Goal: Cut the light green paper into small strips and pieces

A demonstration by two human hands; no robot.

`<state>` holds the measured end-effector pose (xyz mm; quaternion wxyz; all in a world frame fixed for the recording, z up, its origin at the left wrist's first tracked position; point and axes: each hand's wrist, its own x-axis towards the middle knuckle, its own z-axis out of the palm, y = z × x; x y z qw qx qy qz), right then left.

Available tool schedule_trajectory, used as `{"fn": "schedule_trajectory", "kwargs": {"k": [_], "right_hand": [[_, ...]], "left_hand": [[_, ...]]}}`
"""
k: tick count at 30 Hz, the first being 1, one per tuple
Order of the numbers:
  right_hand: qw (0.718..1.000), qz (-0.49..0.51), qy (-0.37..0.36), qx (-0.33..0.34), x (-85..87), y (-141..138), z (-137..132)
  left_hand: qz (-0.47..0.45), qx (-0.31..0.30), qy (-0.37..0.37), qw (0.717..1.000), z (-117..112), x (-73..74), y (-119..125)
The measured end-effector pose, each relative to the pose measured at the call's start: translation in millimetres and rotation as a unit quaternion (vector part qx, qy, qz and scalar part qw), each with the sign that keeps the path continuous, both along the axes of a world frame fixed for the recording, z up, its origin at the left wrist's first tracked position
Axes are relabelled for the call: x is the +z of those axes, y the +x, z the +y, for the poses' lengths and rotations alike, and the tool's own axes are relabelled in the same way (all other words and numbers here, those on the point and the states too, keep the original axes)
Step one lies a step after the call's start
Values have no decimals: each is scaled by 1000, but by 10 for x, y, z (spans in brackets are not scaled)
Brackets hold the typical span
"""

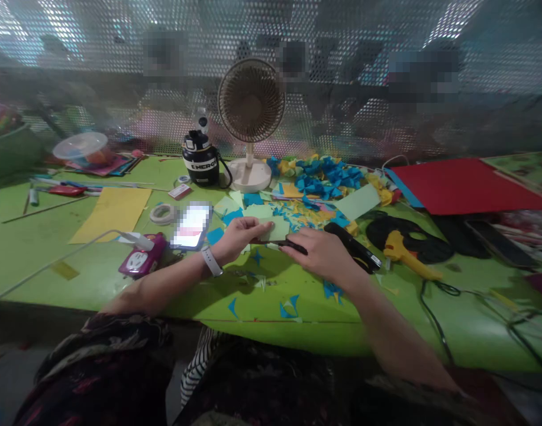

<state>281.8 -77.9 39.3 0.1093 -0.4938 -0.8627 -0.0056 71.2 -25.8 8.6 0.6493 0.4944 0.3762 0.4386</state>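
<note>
My left hand (243, 235), with a pale watch band on the wrist, pinches a small pale green paper piece (278, 229) above the table. My right hand (318, 251) is closed around black-handled scissors (294, 245). Their thin dark blade runs left along the paper's lower edge; most of the handle is hidden by my fingers. Behind my hands lies a heap of small blue, yellow and green paper scraps (297, 214). Blue paper offcuts (290, 306) are scattered on the table in front of me.
A desk fan (252, 100) and black bottle (201, 160) stand at the back. To the left are a lit phone (191, 226), tape roll (163, 213) and purple power socket (142, 255). A black stapler-like tool (353, 245) and yellow glue gun (408, 257) lie right.
</note>
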Motion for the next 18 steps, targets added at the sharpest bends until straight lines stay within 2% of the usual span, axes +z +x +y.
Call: {"fn": "schedule_trajectory", "kwargs": {"k": [5,7,8,10,12,16,18], "right_hand": [[996,-19,-68,55,-63,-75,-23],[991,-39,-110,67,-78,-143,-44],[988,-52,-132,69,-82,-179,-56],[981,-78,-165,65,-82,-244,-77],[978,-92,-179,55,-82,-286,-91],[978,-95,-180,41,-123,-288,-67],[984,-90,-150,28,-178,-259,-12]], "left_hand": [[4,42,29,999,126,116,-144],[47,26,43,998,200,207,-256],[96,-6,50,994,236,250,-317],[229,-83,76,967,301,311,-432],[327,-124,97,932,349,329,-522],[467,-141,132,863,396,269,-579],[524,-151,157,823,403,228,-562]]}}
